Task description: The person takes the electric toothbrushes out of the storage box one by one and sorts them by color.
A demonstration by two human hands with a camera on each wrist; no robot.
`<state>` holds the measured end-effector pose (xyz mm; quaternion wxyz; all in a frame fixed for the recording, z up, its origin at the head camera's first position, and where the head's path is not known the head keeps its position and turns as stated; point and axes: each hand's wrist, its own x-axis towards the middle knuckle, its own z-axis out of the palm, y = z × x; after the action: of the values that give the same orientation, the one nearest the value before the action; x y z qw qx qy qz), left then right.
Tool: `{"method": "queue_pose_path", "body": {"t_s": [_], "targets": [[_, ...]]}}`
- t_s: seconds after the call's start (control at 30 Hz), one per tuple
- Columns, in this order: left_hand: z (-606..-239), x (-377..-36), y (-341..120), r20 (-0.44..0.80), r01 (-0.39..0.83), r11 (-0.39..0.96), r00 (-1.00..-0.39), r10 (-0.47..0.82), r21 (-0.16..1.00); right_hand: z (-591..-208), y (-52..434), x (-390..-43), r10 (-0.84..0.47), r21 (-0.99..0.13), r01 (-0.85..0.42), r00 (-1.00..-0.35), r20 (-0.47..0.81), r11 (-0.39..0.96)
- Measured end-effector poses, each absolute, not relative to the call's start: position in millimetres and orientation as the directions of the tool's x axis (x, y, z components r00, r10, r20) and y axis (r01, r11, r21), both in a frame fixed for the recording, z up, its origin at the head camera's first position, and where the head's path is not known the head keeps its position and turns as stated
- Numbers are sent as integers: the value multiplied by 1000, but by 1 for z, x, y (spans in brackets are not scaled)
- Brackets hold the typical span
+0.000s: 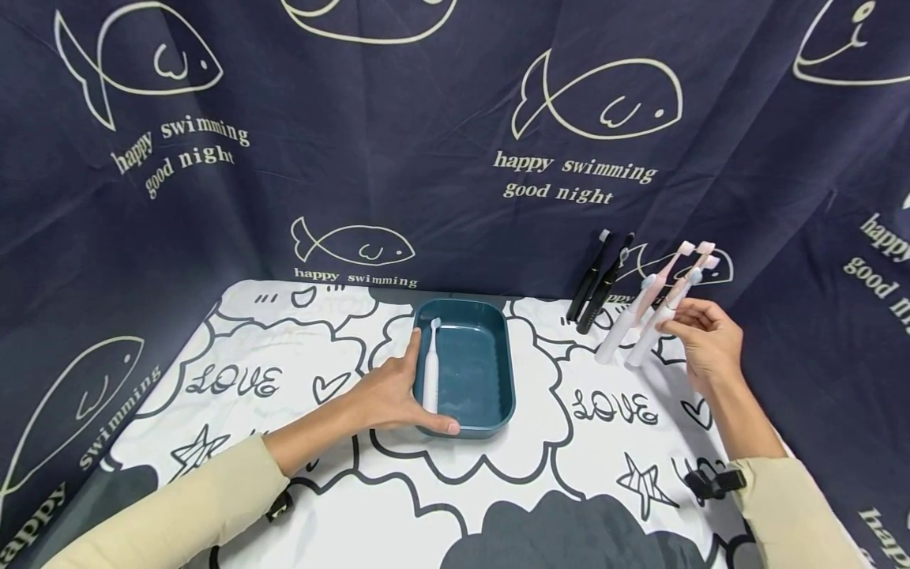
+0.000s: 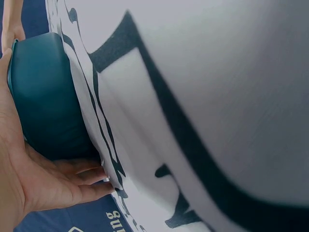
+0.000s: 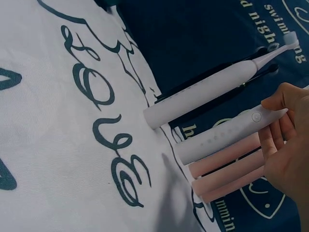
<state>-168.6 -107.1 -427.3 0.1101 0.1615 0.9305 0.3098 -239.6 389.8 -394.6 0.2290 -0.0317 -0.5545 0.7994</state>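
Observation:
A teal tray [image 1: 490,371] sits mid-table with a white electric toothbrush [image 1: 430,367] lying along its left inner side. My left hand [image 1: 408,387] grips the tray's left front corner, thumb along the front wall; the left wrist view shows the hand [image 2: 43,186] curled round the tray [image 2: 43,96]. At the right, my right hand [image 1: 682,320] pinches a white toothbrush [image 1: 650,336] that leans on the backdrop. In the right wrist view the hand [image 3: 271,120] holds that brush [image 3: 227,137] near its button.
More brushes lean on the backdrop: two black ones [image 1: 596,284], another white one [image 1: 617,336] and several pink ones [image 1: 675,265]. The table has a black-and-white cartoon cloth [image 1: 554,474]. A dark blue fish-print curtain [image 1: 455,158] encloses the back and sides.

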Motion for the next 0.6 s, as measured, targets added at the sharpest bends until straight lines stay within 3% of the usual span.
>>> {"method": "queue_pose_path", "body": {"t_s": [0.6], "targets": [[-426, -169, -107, -99, 236, 753, -923, 371, 615, -411, 389, -251, 423, -931, -294, -888, 182, -217]]}}
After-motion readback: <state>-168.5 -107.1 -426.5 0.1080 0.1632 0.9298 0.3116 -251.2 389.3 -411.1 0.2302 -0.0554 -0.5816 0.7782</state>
